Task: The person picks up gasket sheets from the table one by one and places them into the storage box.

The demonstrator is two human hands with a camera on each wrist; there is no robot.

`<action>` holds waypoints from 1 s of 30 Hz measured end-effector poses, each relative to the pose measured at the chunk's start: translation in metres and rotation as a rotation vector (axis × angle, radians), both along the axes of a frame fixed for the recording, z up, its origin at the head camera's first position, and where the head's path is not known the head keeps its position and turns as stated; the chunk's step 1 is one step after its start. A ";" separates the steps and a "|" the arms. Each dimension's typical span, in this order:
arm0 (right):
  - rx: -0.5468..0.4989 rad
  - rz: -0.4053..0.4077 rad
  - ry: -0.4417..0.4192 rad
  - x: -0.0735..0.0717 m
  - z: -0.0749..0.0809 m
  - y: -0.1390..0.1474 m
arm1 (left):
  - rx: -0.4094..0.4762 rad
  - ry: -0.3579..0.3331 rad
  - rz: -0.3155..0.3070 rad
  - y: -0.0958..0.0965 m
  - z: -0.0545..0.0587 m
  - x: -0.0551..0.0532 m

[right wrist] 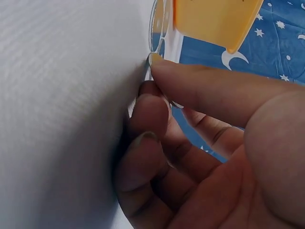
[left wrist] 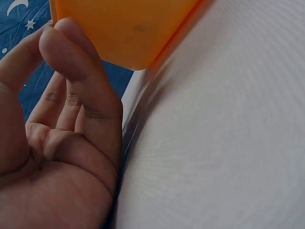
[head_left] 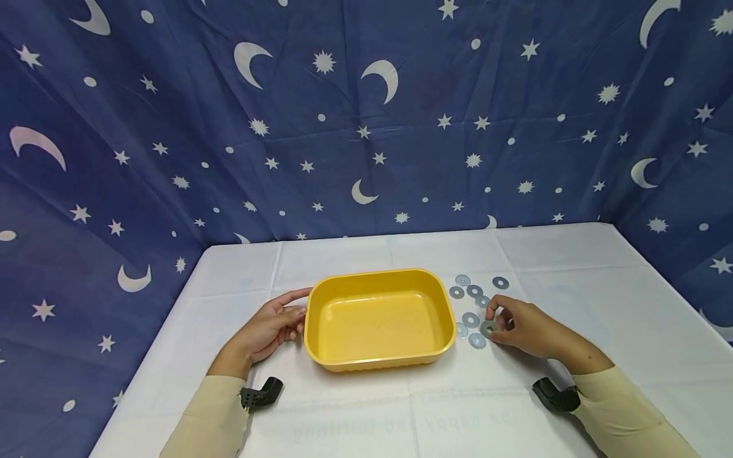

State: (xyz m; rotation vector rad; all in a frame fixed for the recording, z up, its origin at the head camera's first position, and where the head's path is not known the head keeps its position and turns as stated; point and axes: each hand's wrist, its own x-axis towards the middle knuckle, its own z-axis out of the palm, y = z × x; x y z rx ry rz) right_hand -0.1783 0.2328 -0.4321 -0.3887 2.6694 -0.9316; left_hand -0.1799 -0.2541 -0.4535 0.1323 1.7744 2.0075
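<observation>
A yellow plastic tray (head_left: 378, 365) with rounded corners sits in the middle of the table, and I see nothing inside it. My left hand (head_left: 270, 327) pinches the tray's left rim between thumb and fingers. On the right, my right hand (head_left: 525, 326) is low over the cloth, thumb and index finger pinching a flat metal washer (head_left: 488, 328). Several other washers (head_left: 471, 320) lie loosely between the tray and this hand. In the right wrist view, the curled fingers (right wrist: 147, 114) hide most of the held washer.
White cloth (head_left: 355, 410) covers the table. One washer (head_left: 501, 282) lies apart at the back right of the group. Blue curtains (head_left: 321, 146) with moons and stars hang behind the table and at both sides.
</observation>
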 end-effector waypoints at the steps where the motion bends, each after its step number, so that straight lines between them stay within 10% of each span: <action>1: -0.006 0.007 -0.002 0.000 0.000 0.000 | 0.002 0.002 -0.001 0.000 0.000 0.000; 30: -0.006 0.050 0.109 0.008 0.020 -0.010 | -0.041 0.010 0.019 0.001 -0.001 0.000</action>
